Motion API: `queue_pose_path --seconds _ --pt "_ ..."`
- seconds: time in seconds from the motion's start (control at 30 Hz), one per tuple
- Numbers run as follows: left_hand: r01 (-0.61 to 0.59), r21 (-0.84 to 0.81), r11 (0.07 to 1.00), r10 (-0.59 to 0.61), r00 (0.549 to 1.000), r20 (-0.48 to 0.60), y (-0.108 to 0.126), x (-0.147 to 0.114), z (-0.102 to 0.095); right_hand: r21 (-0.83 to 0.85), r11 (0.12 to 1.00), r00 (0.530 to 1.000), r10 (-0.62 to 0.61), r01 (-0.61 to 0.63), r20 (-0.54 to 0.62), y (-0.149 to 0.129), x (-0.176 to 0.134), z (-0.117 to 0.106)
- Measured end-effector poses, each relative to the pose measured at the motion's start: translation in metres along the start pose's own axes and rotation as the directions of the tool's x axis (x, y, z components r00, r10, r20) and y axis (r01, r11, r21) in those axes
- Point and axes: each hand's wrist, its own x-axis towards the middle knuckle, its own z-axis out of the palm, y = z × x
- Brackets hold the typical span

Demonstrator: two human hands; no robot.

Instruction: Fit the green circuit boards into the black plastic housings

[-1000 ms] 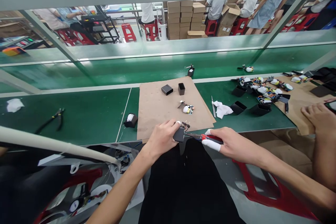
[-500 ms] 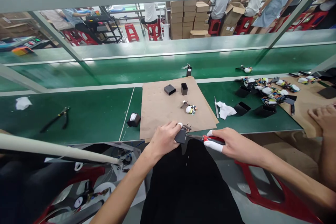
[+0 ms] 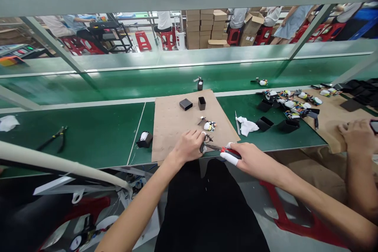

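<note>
My left hand [image 3: 189,145] is closed around a small black plastic piece [image 3: 202,148], mostly hidden by the fingers, with dark wires [image 3: 208,138] sticking out above it. White covers sit on some fingertips of both hands. My right hand [image 3: 240,153] grips red-and-black-handled pliers [image 3: 226,151], whose metal jaws point left and reach the black piece; what lies between the jaws is too small to tell. Just beyond my left hand lies a circuit board with wires [image 3: 209,126]. Two black housings [image 3: 186,104] stand farther back on the brown cardboard sheet [image 3: 168,126].
Black-handled cutters [image 3: 53,139] and a housing [image 3: 144,139] lie left of the cardboard. Tweezers [image 3: 237,124], white tissue [image 3: 248,126] and a heap of boards [image 3: 292,104] are on the right. Another person's hand [image 3: 358,136] is at the far right.
My left hand has turned the black piece so less of its broad face shows. The pliers stay at it, with their jaws now tilted slightly. The camera view has shifted a little.
</note>
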Motion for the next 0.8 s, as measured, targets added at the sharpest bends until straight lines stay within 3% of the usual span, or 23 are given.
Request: queue_pose_path --seconds 0.2,0.43,0.8 --pt "-0.107 -0.014 0.994 0.108 0.993 0.055 -0.033 0.022 0.012 0.083 0.995 0.996 0.063 -0.057 -0.070 0.005 0.023 0.014" --pt "-0.110 -0.007 0.994 0.110 0.993 0.030 -0.032 0.013 0.032 0.077 0.994 0.993 0.089 -0.083 -0.080 0.001 0.020 0.033" --pt "-0.141 -0.034 0.990 0.141 0.990 0.009 -0.033 0.008 0.039 -0.030 0.994 0.989 0.103 -0.107 -0.105 -0.008 0.004 0.041"
